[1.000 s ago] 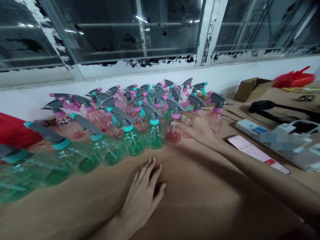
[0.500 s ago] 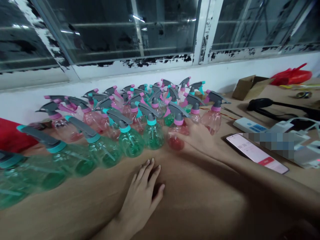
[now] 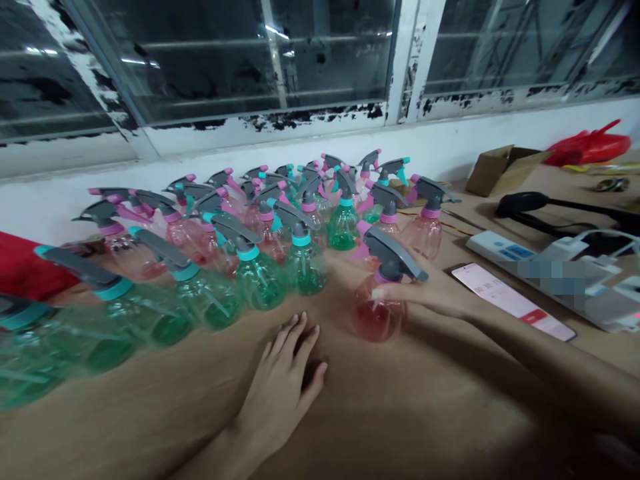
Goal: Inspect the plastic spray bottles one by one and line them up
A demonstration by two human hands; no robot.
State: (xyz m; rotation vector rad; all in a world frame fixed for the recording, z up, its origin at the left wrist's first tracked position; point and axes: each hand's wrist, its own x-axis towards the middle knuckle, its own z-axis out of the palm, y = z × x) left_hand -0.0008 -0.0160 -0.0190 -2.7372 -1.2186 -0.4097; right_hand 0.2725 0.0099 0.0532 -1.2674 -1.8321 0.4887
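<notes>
My right hand (image 3: 430,293) is closed round a pink spray bottle (image 3: 381,303) with a grey trigger head, held upright just in front of the cluster of bottles. My left hand (image 3: 283,390) lies flat on the brown table (image 3: 400,413), fingers spread, holding nothing. Behind them stand several green spray bottles (image 3: 257,277) and pink spray bottles (image 3: 425,227) in rows up to the white wall.
A phone (image 3: 515,310) lies to the right of my right hand, beside a white power strip (image 3: 505,250) and cables. A cardboard box (image 3: 503,170) and a red bag (image 3: 590,147) sit at the back right. A red object (image 3: 23,273) is at the left.
My right hand took hold of a pink bottle in the cluster and drew it out toward me and to the right. My left hand stayed flat on the table.
</notes>
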